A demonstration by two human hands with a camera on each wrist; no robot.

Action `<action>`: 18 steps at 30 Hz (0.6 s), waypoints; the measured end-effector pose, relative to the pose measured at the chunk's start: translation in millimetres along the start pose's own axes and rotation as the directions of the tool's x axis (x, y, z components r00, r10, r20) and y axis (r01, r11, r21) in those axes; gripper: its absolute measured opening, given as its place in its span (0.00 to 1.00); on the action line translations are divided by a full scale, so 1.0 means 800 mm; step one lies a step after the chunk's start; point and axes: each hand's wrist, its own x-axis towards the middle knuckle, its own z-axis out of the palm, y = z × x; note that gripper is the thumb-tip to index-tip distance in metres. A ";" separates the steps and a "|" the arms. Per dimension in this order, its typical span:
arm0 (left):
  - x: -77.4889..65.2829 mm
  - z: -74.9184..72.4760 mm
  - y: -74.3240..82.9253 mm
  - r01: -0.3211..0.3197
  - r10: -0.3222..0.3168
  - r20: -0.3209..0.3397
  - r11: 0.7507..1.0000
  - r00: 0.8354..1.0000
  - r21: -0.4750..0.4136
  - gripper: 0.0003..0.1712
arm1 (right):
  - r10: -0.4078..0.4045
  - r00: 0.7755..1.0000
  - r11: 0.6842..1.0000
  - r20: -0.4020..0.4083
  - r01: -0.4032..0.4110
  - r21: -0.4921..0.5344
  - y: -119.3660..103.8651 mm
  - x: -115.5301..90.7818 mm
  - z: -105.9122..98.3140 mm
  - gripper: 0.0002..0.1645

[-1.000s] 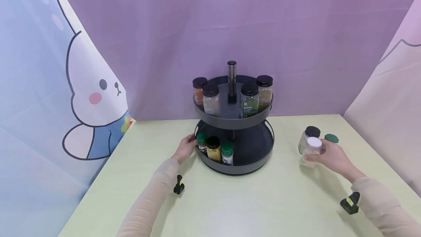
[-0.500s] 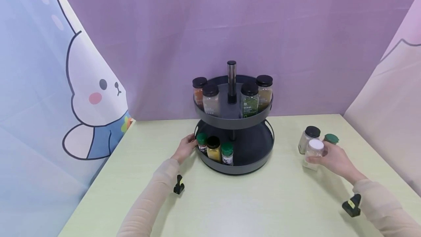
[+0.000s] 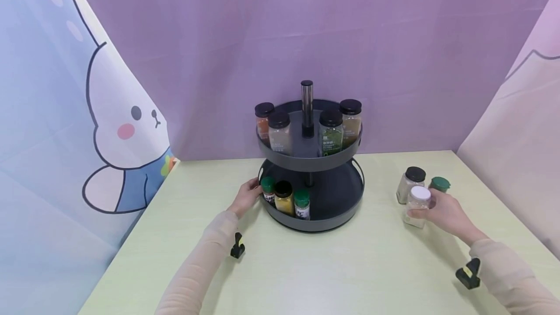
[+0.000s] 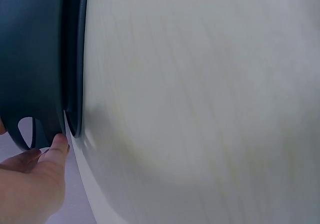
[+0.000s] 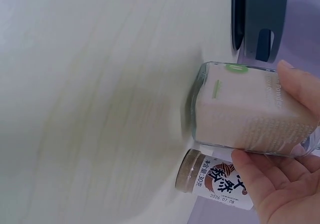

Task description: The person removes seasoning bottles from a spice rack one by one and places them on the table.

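My right hand (image 3: 446,212) grips a clear square spice jar (image 3: 418,203) with a white lid and pale powder, thumb on one side and fingers on the other. In the right wrist view, the base of this jar (image 5: 200,108) is close to the tabletop. Beside it stand a black-lidded jar (image 3: 406,189) and a green-capped bottle (image 5: 220,181) of brown powder. My left hand (image 3: 246,198) holds the side rim of a dark two-tier spice rack (image 3: 323,225), fingertips at the lower tray's handle cutout (image 4: 27,131).
Several black-lidded jars (image 3: 331,137) stand on the upper tray (image 3: 302,163). On the lower tray's left front are two small green-capped bottles (image 3: 302,208) and a black-capped yellow jar (image 3: 284,203). Behind the pale table (image 3: 332,271) hangs a purple curtain (image 3: 210,62).
My right hand has shifted the white-lidded jar slightly rightward and down to the tabletop beside the other two. The left hand has stayed on the rack.
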 end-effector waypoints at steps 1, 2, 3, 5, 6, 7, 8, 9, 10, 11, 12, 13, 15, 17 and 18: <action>0.000 0.000 0.000 0.001 -0.001 -0.002 1.000 1.000 -0.001 0.30 | 0.000 1.000 1.000 -0.001 0.000 0.000 0.000 0.000 0.000 0.40; 0.000 0.000 0.000 0.000 0.000 -0.004 1.000 1.000 0.000 0.30 | 0.001 1.000 1.000 -0.001 -0.001 -0.001 0.000 0.000 0.000 0.41; -0.001 0.000 0.000 0.001 -0.001 -0.005 1.000 1.000 -0.001 0.30 | 0.003 1.000 1.000 -0.001 -0.003 -0.001 0.001 0.000 0.000 0.41; 0.000 0.000 -0.001 -0.002 0.002 -0.004 1.000 1.000 0.001 0.31 | 0.006 1.000 1.000 0.001 -0.006 0.000 0.002 0.000 0.000 0.41; 0.000 0.000 -0.001 -0.003 0.003 -0.005 1.000 1.000 0.002 0.31 | 0.006 1.000 1.000 0.004 -0.006 0.001 0.002 0.000 0.000 0.42; 0.001 0.000 -0.002 -0.004 0.004 -0.005 1.000 1.000 0.003 0.31 | 0.008 1.000 1.000 0.005 -0.008 0.003 0.003 0.000 0.000 0.42; 0.001 0.000 -0.002 -0.005 0.005 -0.004 1.000 1.000 0.003 0.31 | 0.009 1.000 1.000 0.006 -0.009 0.005 0.003 0.000 0.000 0.43; 0.001 0.000 -0.003 -0.006 0.006 -0.003 1.000 1.000 0.002 0.31 | 0.009 1.000 1.000 0.008 -0.009 0.009 0.004 -0.001 0.000 0.43; 0.001 0.000 -0.003 -0.009 0.009 -0.003 1.000 1.000 0.005 0.31 | 0.009 1.000 1.000 0.008 -0.009 0.011 0.004 -0.001 0.000 0.44; 0.002 0.000 -0.003 -0.010 0.010 -0.003 1.000 1.000 0.007 0.31 | 0.008 1.000 1.000 0.008 -0.008 0.012 0.005 -0.001 -0.001 0.44; 0.002 0.000 -0.003 -0.010 0.010 -0.004 1.000 1.000 0.009 0.31 | 0.007 1.000 1.000 0.007 -0.007 0.012 0.005 -0.001 -0.001 0.45; 0.002 0.000 -0.003 -0.010 0.010 -0.005 1.000 1.000 0.012 0.30 | 0.007 1.000 1.000 0.006 -0.007 0.013 0.006 -0.002 0.000 0.45; 0.002 0.000 -0.003 -0.010 0.010 -0.008 1.000 1.000 0.018 0.30 | 0.006 1.000 1.000 0.006 -0.006 0.011 0.007 -0.002 0.000 0.45; 0.002 0.000 -0.003 -0.004 0.004 -0.011 1.000 1.000 0.020 0.30 | 0.007 1.000 1.000 0.005 -0.007 0.010 0.008 -0.002 0.001 0.46; 0.002 0.000 -0.003 0.001 0.000 -0.012 1.000 1.000 0.018 0.30 | 0.009 1.000 1.000 0.006 -0.009 0.011 0.008 -0.002 0.001 0.46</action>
